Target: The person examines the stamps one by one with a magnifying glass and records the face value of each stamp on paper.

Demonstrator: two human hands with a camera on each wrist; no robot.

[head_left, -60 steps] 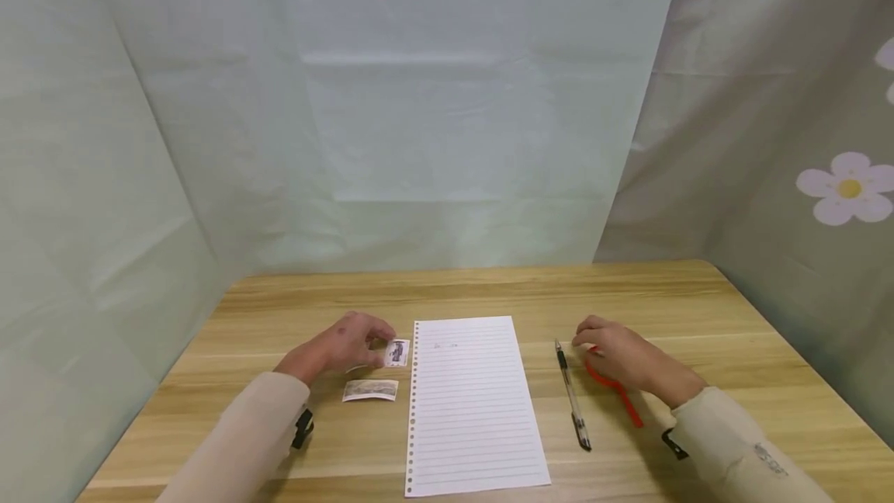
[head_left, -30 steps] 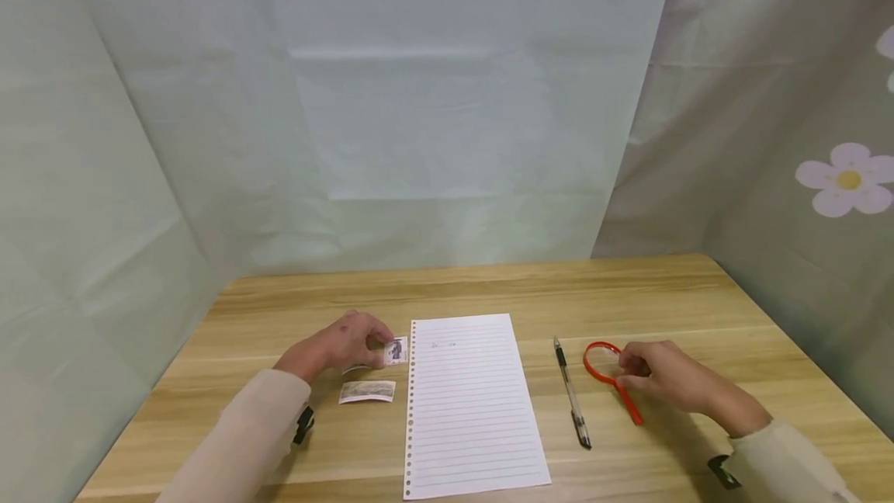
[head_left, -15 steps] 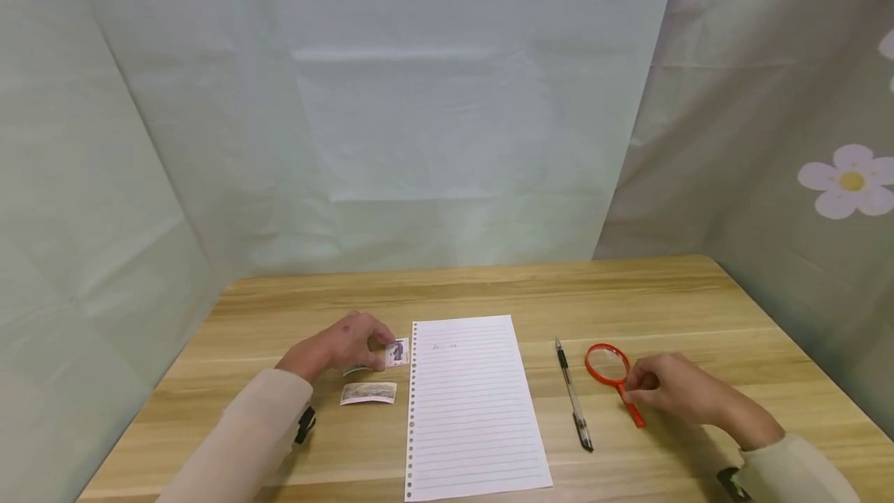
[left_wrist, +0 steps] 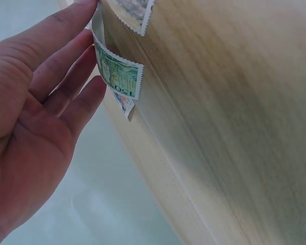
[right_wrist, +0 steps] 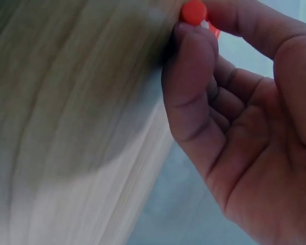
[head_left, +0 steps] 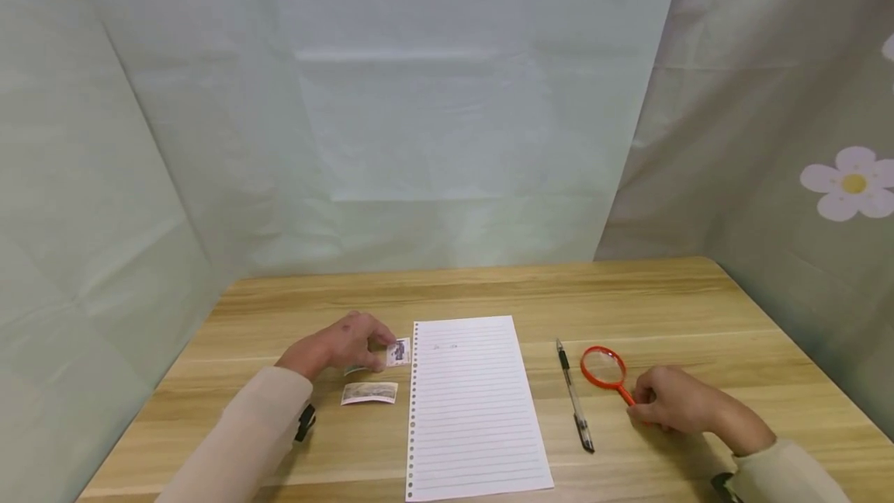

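My left hand (head_left: pixel 380 348) lies on the wooden table (head_left: pixel 489 289) left of a lined sheet (head_left: pixel 475 410), fingers fairly straight. Its fingertips touch a small dark-pictured stamp (head_left: pixel 399 352) and a green stamp (head_left: pixel 352 369). In the left wrist view the green stamp (left_wrist: pixel 121 76) curls up against the fingers (left_wrist: pixel 71 71). A third, landscape stamp (head_left: pixel 369 392) lies nearer me, untouched. My right hand (head_left: pixel 639 402) pinches the handle of a red magnifying glass (head_left: pixel 604 367) that lies flat on the table. The right wrist view shows finger and thumb closed on the red handle end (right_wrist: pixel 194 11).
A black pen (head_left: pixel 575 398) lies between the sheet and the magnifying glass. The sheet has faint writing near its top. Pale cloth walls surround the table on three sides, with a flower print (head_left: pixel 854 183) on the right one.
My right hand has drawn back off the magnifying glass lens to its handle and taken hold there. The lens now shows fully. The left hand has stayed on the stamps.
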